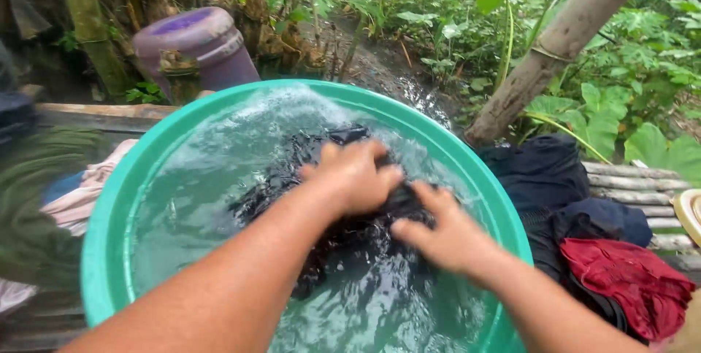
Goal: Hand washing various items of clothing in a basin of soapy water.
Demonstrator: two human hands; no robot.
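Both the left hand (pixel 354 175) and right hand (pixel 447 235) grip the black garment (pixel 321 200), soaked in the green basin (pixel 109 207), so washing looks midway, with dark clothes (pixel 544 170) and a red cloth (pixel 628 280) waiting at the bench's right edge.

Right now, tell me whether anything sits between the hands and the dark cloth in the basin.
Nothing visible does. The left hand and the right hand both already grip the dark cloth, which lies partly under the water in the green basin. Only water surrounds it.
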